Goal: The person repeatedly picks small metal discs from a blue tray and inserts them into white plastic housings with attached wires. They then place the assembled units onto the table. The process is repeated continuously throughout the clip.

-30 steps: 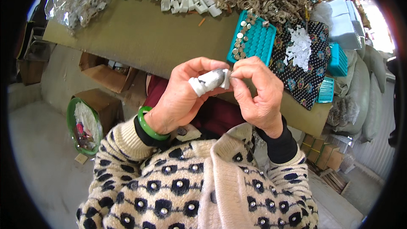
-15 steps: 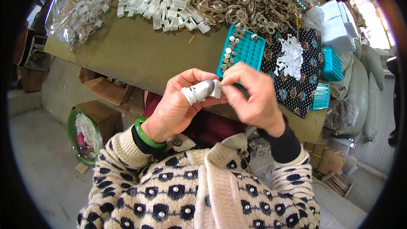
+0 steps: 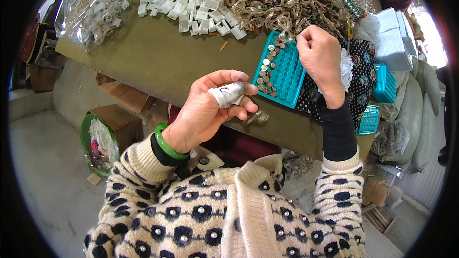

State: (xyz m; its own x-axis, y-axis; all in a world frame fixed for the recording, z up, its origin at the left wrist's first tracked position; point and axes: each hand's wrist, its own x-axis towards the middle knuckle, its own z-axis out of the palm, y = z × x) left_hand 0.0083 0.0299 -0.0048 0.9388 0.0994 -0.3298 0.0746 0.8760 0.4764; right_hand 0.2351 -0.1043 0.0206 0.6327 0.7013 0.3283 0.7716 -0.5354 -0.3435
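My left hand (image 3: 205,100) is raised over the table's near edge, with a green bangle on the wrist and white wrapping with a grey tip on one digit. Its fingers are partly curled and apart. Just beyond their tips is a blurred, brownish coiled piece (image 3: 257,117), seemingly free of them. My right hand (image 3: 321,57) is closed above the right side of a teal tray (image 3: 291,79); whatever its fingertips hold is hidden. Small round metal discs (image 3: 265,68) sit along the tray's left side.
White plastic boxes (image 3: 203,7) and a heap of clear coiled wires (image 3: 272,0) cover the table's back. A filled clear bag (image 3: 98,7) stands back left. White scraps (image 3: 346,69) lie on patterned black cloth (image 3: 366,69). A green basin (image 3: 87,136) is on the floor.
My right hand has left my left hand and moved up and right to the tray. The small white box between my hands is no longer visible; the blurred coiled piece now shows below my left fingers.
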